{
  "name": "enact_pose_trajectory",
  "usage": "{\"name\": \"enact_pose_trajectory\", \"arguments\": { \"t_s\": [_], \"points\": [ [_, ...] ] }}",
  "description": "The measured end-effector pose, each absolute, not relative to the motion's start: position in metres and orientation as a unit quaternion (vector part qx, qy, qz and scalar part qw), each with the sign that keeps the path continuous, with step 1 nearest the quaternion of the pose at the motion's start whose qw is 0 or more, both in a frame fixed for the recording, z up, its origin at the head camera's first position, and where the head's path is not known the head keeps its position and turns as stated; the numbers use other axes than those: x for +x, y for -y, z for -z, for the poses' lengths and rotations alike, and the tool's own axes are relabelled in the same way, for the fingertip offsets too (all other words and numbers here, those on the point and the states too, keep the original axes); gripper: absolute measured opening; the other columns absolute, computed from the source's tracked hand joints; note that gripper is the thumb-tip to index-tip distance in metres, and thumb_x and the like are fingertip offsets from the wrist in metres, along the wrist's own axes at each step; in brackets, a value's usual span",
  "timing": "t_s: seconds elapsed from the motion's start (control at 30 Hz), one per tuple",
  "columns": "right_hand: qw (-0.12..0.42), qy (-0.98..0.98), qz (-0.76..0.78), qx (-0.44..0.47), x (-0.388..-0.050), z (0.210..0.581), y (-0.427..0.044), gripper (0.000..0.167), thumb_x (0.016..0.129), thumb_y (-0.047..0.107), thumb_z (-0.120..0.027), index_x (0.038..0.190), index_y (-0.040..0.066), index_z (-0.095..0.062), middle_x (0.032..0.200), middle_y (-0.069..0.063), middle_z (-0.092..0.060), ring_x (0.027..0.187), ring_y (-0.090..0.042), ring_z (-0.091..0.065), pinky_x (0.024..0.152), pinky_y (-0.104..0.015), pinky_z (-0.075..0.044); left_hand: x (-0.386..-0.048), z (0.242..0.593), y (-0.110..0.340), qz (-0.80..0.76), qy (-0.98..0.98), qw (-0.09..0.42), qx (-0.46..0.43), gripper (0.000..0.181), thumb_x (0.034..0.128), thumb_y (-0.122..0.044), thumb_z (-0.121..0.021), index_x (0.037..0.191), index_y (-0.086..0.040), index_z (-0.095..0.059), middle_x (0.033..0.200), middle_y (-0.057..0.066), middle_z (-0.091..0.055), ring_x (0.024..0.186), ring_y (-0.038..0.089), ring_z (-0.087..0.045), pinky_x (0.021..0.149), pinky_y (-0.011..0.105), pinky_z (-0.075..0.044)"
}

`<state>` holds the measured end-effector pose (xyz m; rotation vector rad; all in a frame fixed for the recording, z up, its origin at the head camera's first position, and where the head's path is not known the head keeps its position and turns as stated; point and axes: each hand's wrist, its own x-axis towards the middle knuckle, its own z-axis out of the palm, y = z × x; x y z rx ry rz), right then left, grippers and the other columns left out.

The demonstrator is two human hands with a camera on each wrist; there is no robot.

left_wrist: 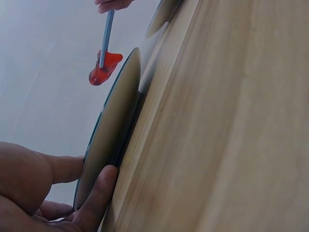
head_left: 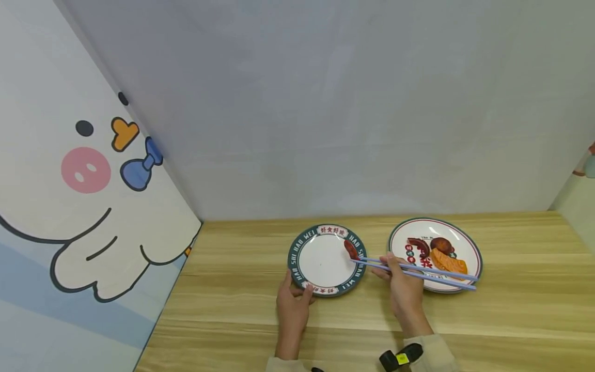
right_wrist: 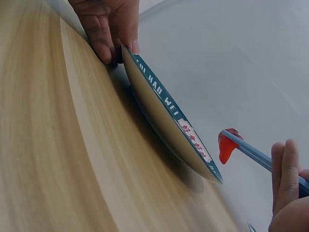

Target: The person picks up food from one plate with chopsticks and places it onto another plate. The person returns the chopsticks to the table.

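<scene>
My left hand (head_left: 294, 307) pinches the near-left rim of a white plate with a dark green lettered border (head_left: 321, 266). In the left wrist view, its fingers lie on both sides of the rim, and the plate looks slightly tilted off the table. My right hand (head_left: 405, 289) holds a pair of pale blue-violet chopsticks (head_left: 372, 262). Their tips grip a glossy red piece of food (right_wrist: 227, 145), which hangs just above the plate's right side. Its exact kind is unclear.
A second white plate with red and green rim lines (head_left: 398, 233) stands to the right, partly behind my right hand. On it lie an orange salmon-like slice (head_left: 448, 262), a brown mushroom-like cap (head_left: 441, 245) and a dark red curved piece (head_left: 420, 245). A pale wall (head_left: 353, 129) rises behind the wooden table (head_left: 223, 289).
</scene>
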<state>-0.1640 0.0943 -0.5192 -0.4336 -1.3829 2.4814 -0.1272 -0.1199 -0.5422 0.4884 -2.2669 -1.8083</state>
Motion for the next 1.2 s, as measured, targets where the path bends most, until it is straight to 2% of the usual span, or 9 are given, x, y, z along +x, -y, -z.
{"name": "enact_pose_trajectory", "arguments": {
  "t_s": [0.17,0.43,0.8,1.03,1.2],
  "points": [
    [0.147,0.47,-0.857,-0.148,-0.162,0.518,-0.099,0.029,0.108,0.002,-0.055,0.09,0.005,-0.076,0.082,-0.002,-0.076,0.065,-0.013,-0.076,0.073,-0.028,-0.064,-0.127,0.543,0.12,0.617,0.763,0.103,0.161,0.073,0.0963,0.006,-0.071,0.158,0.013,-0.033,0.11,0.023,-0.057,0.083,0.019,-0.066,0.068,0.025,-0.064],
    [0.164,0.447,-0.868,-0.141,-0.16,0.518,-0.106,0.031,0.107,0.0,-0.055,0.086,0.007,-0.077,0.085,-0.005,-0.077,0.071,-0.013,-0.076,0.072,-0.027,-0.064,-0.127,0.542,0.12,0.613,0.767,0.099,0.161,0.073,0.0968,0.005,-0.071,0.158,0.013,-0.033,0.111,0.022,-0.057,0.083,0.019,-0.067,0.068,0.026,-0.064],
    [0.159,0.454,-0.861,-0.168,-0.157,0.512,-0.118,0.035,0.108,0.004,-0.055,0.083,0.009,-0.078,0.082,-0.003,-0.076,0.063,-0.012,-0.075,0.069,-0.025,-0.064,-0.126,0.541,0.121,0.619,0.762,0.103,0.158,0.073,0.0963,0.006,-0.071,0.158,0.013,-0.034,0.111,0.022,-0.057,0.084,0.019,-0.066,0.068,0.026,-0.064],
    [0.163,0.443,-0.864,-0.173,-0.156,0.51,-0.126,0.033,0.108,0.003,-0.055,0.085,0.008,-0.078,0.08,-0.003,-0.076,0.065,-0.012,-0.076,0.069,-0.025,-0.064,-0.126,0.543,0.121,0.618,0.763,0.109,0.157,0.073,0.0952,0.007,-0.071,0.158,0.014,-0.034,0.105,0.021,-0.057,0.08,0.017,-0.066,0.068,0.025,-0.064],
    [0.173,0.44,-0.864,-0.175,-0.155,0.51,-0.131,0.025,0.107,0.002,-0.056,0.092,0.006,-0.076,0.082,-0.002,-0.076,0.066,-0.011,-0.076,0.069,-0.024,-0.063,-0.126,0.544,0.121,0.614,0.765,0.111,0.159,0.072,0.0949,0.007,-0.071,0.157,0.014,-0.035,0.105,0.021,-0.058,0.078,0.017,-0.067,0.067,0.025,-0.064]
  ]
}}
